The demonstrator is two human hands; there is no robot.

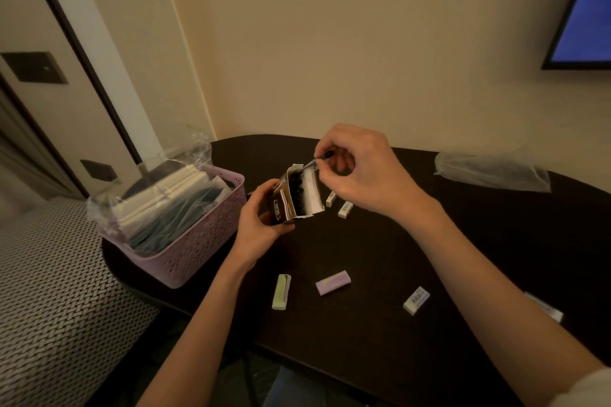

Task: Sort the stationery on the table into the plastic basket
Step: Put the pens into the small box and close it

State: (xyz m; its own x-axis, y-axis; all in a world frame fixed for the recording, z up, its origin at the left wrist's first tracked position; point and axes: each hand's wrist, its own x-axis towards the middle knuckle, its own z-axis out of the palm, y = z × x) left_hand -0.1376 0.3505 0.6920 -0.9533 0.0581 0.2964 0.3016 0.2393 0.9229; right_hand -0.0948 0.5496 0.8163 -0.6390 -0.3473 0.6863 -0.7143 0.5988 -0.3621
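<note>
Head view: forearm hides part of far-right eraser (pixel 545 307).

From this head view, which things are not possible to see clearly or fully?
- Box print: too small and dim to read.
- Dark item pinched by the right hand at the box mouth: mostly hidden by the fingers.
- Basket contents: blurred behind crinkled plastic wrap.
- White eraser at right: partly hidden by the right forearm.
- Eraser label: too small to read.
- Left hand fingers: behind the box.
</note>
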